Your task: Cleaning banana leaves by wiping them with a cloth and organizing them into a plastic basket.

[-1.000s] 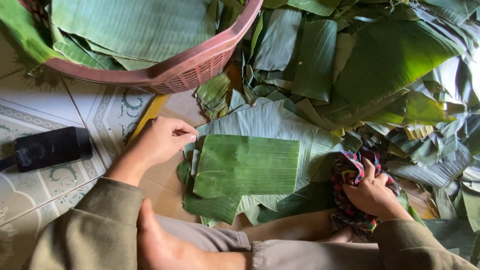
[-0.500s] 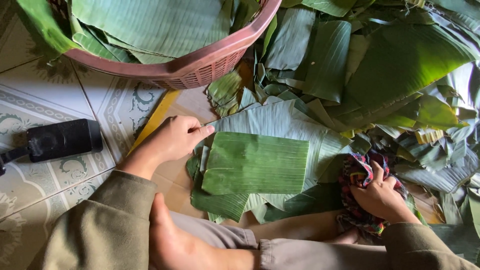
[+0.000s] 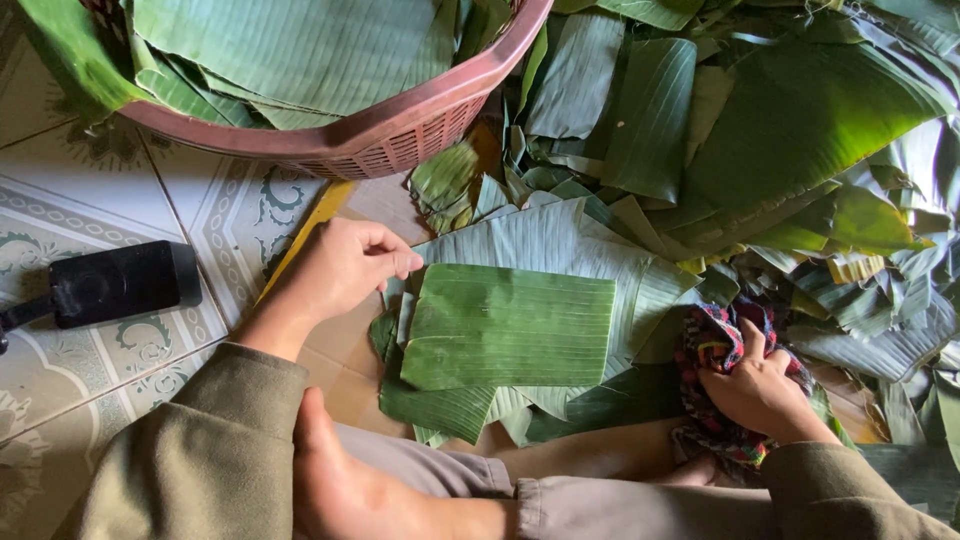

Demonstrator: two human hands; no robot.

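My hands over a cut banana leaf on the floor.
My left hand [image 3: 345, 268] has shifted to pinch the leaf [image 3: 510, 328] edge; my right hand [image 3: 757, 385] stays closed on the cloth [image 3: 712, 340].

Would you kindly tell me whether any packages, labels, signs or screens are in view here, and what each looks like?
None to be seen, only these:
Black device: on the tiled floor, left; boxy, no screen showing.
Pink basket: top, holding leaves, no label showing.
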